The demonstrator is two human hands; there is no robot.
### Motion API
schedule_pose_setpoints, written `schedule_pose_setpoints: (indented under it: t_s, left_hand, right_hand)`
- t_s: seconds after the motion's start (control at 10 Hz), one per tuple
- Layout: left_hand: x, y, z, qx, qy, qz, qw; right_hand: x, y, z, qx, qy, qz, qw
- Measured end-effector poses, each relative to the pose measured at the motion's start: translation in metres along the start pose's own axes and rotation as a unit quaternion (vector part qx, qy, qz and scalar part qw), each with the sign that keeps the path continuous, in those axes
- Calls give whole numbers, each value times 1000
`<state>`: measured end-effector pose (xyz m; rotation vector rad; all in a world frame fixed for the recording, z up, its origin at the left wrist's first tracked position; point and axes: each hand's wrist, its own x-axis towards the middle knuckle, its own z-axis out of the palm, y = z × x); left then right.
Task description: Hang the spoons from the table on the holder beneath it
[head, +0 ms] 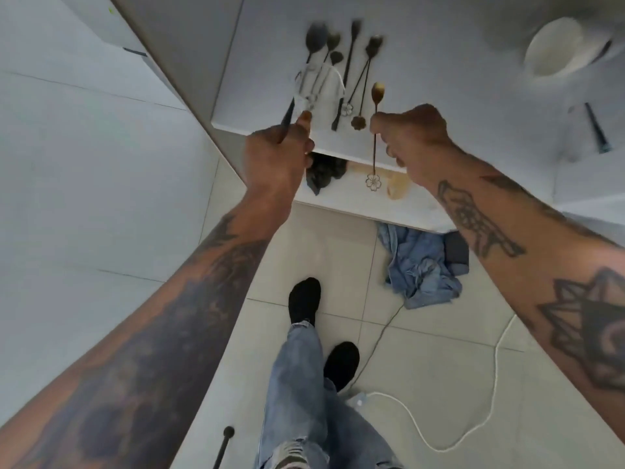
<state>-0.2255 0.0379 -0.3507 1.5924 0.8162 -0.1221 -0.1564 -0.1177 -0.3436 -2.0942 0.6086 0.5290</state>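
Note:
Several dark and gold spoons [351,72] lie on the white table [270,45], bowls pointing away from me, some partly on a clear wire holder [318,86]. My left hand [277,157] grips the dark handle of a spoon [287,120] at the table's near edge. My right hand [412,137] pinches a gold spoon with a flower-shaped end [374,154], holding it upright in front of the table edge. Beneath the table a lower white shelf [355,198] shows; I cannot make out the hooks of a holder there.
A white bowl [558,45] and a dark utensil [597,130] sit at the right of the table. Dark cloth [324,170] lies under the tabletop. On the tiled floor are blue cloth [419,269], a white cable [473,431] and my feet [304,299].

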Motion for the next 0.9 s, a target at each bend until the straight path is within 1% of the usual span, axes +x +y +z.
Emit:
schedule_pose_setpoints:
  t_s: [0.2, 0.3, 0.4, 0.5, 0.6, 0.8, 0.9]
  left_hand:
    - [68, 16, 33, 2, -3, 5, 1000]
    - [82, 19, 42, -14, -14, 12, 1000]
    - [85, 21, 47, 7, -17, 24, 1000]
    - [86, 20, 49, 52, -17, 26, 998]
    - [85, 18, 46, 60, -16, 34, 997]
    - [65, 17, 34, 39, -1, 38, 999]
    - [45, 22, 26, 39, 12, 42, 998]
  right_hand:
    - [77, -28, 17, 12, 39, 16, 999]
    - [95, -35, 22, 12, 52, 22, 998]
    - [105, -41, 23, 14, 53, 19, 998]
    - [109, -46, 21, -10, 55, 11, 998]
    - [110, -47, 17, -10, 55, -3, 998]
    - [97, -40, 1, -22, 70, -3, 997]
    - [77, -39, -11, -21, 84, -1, 996]
